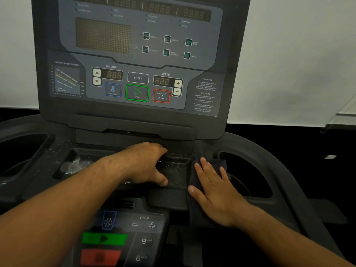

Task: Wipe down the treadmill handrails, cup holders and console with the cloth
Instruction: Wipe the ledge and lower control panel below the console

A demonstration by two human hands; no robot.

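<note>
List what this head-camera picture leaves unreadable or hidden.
- Cloth: mostly under the right hand.
- Centre tray: partly covered by the left hand.
- Warning text: too small.
- Top readouts: blurred, partly cut by the top edge.
- Lower keypad: blurred, cut by the bottom edge.

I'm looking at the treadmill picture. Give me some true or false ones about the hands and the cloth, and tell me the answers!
1. The right hand lies flat on a dark cloth. True.
2. The left hand holds the cloth. False: it is bare and rests on the tray below the console.
3. The tray has white specks on it. True.
4. The START button has a red outline. False: it is green; the STOP/PAUSE button is red.
5. The cloth covers the console screen. False: it lies beside the right cup holder.
</note>
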